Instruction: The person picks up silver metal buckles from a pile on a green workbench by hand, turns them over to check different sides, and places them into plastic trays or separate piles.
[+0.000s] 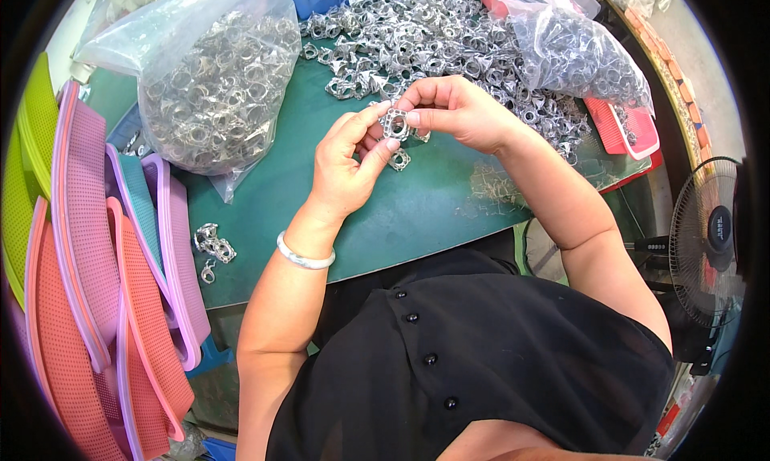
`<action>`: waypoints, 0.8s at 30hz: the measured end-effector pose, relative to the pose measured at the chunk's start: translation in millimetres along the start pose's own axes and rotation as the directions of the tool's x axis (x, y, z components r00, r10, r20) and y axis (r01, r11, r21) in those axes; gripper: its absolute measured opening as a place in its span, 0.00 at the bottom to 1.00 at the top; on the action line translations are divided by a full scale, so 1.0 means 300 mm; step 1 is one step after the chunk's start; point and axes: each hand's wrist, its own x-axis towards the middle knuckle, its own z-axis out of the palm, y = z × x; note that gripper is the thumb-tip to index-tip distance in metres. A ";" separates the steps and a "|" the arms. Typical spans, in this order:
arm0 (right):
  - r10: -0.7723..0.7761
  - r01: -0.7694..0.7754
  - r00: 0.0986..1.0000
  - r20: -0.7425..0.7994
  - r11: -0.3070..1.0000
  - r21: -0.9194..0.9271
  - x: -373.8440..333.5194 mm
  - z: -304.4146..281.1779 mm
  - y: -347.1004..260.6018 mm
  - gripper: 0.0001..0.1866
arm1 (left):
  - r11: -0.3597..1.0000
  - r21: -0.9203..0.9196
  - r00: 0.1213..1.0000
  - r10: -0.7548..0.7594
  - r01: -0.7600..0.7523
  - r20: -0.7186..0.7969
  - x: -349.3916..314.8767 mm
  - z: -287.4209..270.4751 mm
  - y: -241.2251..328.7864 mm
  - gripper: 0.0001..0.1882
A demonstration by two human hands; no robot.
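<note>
Between my two hands, above the green table [265, 244], is a small silvery metal ring-shaped part [395, 124] with an open centre. My left hand [351, 152] pinches it from the left, thumb and fingers closed on its edge. From the right, my right hand [449, 112] grips its other side between thumb and forefinger. Just below my left fingertips shows another such metal part [399, 159]; whether it is held or lies on the table I cannot tell. A large heap of similar metal parts [417, 40] spreads just beyond my hands.
A clear plastic bag [216, 100] full of metal parts stands at the left, another bag [577, 56] at the right above a red basket [613, 128]. Stacked coloured plastic baskets [80, 220] line the left edge. A few loose parts [213, 244] lie nearby. A fan [710, 236] stands right.
</note>
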 end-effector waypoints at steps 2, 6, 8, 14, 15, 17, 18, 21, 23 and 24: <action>0.007 -0.007 1.000 0.005 1.000 0.017 0.002 -0.001 0.007 0.09 | 0.999 -0.041 1.000 -0.008 0.008 0.001 -0.002 0.001 -0.012 0.21; 0.020 -0.020 1.000 0.000 0.998 0.061 0.002 0.000 0.006 0.10 | 0.975 -0.190 0.993 -0.116 0.114 0.005 -0.005 0.008 0.009 0.18; 0.019 -0.019 1.000 -0.010 0.997 0.073 0.002 0.004 0.005 0.10 | 0.944 -0.271 0.981 -0.193 0.187 0.003 -0.001 0.007 0.027 0.17; 0.039 -0.025 0.994 -0.102 0.991 0.134 0.016 0.033 0.015 0.08 | 0.846 -0.447 0.939 -0.341 0.290 -0.037 0.007 -0.015 0.022 0.11; 0.044 -0.024 0.991 -0.123 0.987 0.159 0.016 0.042 0.021 0.08 | 0.833 -0.471 0.935 -0.352 0.291 -0.045 0.008 -0.018 0.021 0.10; 0.025 0.012 0.986 -0.164 0.976 0.217 0.022 0.058 0.042 0.08 | 0.834 -0.472 0.932 -0.356 0.286 -0.064 0.008 -0.024 0.018 0.09; 0.016 0.025 0.984 -0.175 0.973 0.231 0.023 0.067 0.054 0.08 | 0.848 -0.451 0.934 -0.349 0.280 -0.075 0.008 -0.025 0.018 0.09; 0.009 0.046 0.980 -0.200 0.962 0.270 0.024 0.083 0.089 0.08 | 0.907 -0.357 0.949 -0.286 0.225 -0.130 0.006 -0.017 0.023 0.11; -0.035 0.084 0.979 -0.199 0.966 0.244 0.024 0.087 0.097 0.08 | 0.947 -0.281 0.965 -0.207 0.157 -0.159 0.006 -0.007 0.018 0.14; -0.058 0.104 0.979 -0.198 0.967 0.231 0.023 0.089 0.099 0.08 | 0.964 -0.243 0.974 -0.156 0.113 -0.167 0.005 -0.002 0.010 0.15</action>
